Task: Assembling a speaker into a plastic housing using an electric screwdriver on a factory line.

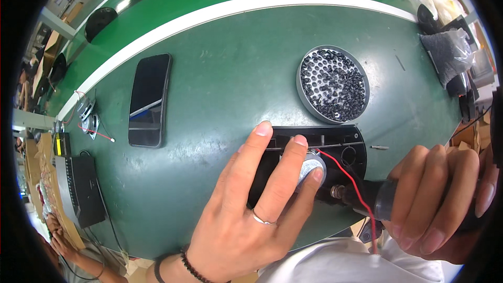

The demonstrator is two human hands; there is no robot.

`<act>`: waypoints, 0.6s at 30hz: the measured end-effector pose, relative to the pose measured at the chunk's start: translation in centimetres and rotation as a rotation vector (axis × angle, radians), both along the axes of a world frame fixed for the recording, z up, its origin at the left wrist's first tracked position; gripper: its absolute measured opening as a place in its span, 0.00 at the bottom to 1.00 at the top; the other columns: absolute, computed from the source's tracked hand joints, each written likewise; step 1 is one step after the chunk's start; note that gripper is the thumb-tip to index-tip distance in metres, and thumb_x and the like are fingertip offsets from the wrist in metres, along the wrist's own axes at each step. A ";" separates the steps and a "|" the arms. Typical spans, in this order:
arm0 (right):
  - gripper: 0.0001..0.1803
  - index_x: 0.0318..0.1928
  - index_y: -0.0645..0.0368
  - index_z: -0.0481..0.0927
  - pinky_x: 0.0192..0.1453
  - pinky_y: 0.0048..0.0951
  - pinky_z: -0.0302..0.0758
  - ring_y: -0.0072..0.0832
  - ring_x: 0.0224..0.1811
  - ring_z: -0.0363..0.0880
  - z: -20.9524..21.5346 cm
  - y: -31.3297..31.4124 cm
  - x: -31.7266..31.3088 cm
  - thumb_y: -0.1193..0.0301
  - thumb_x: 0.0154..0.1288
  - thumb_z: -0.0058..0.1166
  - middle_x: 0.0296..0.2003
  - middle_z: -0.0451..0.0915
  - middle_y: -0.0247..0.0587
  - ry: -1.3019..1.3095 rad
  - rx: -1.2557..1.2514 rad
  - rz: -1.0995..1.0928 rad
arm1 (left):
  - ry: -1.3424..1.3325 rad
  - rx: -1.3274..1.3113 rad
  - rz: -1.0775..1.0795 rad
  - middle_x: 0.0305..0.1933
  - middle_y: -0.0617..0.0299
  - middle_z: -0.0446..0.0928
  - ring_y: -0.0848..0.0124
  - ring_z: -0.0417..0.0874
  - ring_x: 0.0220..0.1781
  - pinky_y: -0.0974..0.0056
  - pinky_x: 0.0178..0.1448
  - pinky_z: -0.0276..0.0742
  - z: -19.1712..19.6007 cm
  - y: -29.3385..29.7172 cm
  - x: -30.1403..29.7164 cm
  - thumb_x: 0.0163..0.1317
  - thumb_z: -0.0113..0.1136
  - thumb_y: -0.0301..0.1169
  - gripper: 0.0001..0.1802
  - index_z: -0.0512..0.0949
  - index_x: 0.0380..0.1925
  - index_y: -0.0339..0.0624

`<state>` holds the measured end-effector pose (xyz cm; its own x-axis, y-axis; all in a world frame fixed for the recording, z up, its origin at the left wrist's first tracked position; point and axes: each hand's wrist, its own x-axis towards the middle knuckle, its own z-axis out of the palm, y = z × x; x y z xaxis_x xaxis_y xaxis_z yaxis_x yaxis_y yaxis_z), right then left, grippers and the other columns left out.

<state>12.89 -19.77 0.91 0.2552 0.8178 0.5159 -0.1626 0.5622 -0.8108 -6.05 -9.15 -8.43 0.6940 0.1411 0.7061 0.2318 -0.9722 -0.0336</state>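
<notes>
On the green workbench [220,89]: left hand [251,215] pressing flat on a black housing [335,141]; right hand [445,199] clamped around an electric screwdriver [367,199]; phone [150,99] and round tray of screws [332,84] behind.

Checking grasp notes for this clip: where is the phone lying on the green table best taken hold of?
Take the phone by its two long edges near the middle, coming from above. It lies flat, screen up, with bare table on both sides, so fingers can straddle its narrow width.
</notes>
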 end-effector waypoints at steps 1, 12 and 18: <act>0.10 0.40 0.56 0.69 0.16 0.25 0.71 0.25 0.15 0.76 0.0 -0.3 -0.3 0.70 0.70 0.59 0.20 0.78 0.37 0.042 -0.017 -0.053 | -0.003 -0.001 -0.002 0.60 0.56 0.77 0.53 0.75 0.63 0.60 0.56 0.77 0.7 -0.7 -0.1 0.59 0.65 0.27 0.13 0.85 0.45 0.48; 0.07 0.37 0.60 0.72 0.25 0.29 0.76 0.29 0.22 0.77 0.5 -10.5 -0.1 0.77 0.65 0.57 0.25 0.79 0.42 1.537 0.162 0.320 | 0.260 -0.227 0.062 0.60 0.51 0.75 0.44 0.72 0.64 0.55 0.55 0.83 3.3 -2.0 0.0 0.47 0.68 0.26 0.21 0.86 0.44 0.54; 0.05 0.36 0.63 0.73 0.31 0.32 0.79 0.32 0.26 0.78 1.4 -12.9 -1.3 0.81 0.62 0.57 0.28 0.79 0.44 2.416 0.227 0.563 | 0.271 -0.225 0.063 0.60 0.50 0.75 0.43 0.72 0.63 0.55 0.55 0.83 3.3 -1.7 -1.3 0.49 0.67 0.27 0.19 0.86 0.44 0.53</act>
<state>11.54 -32.64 2.26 0.1409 0.9805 -0.1367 -0.3669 0.1800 0.9127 -7.36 -10.81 -5.08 0.8369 0.3201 0.4441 0.3031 -0.9465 0.1110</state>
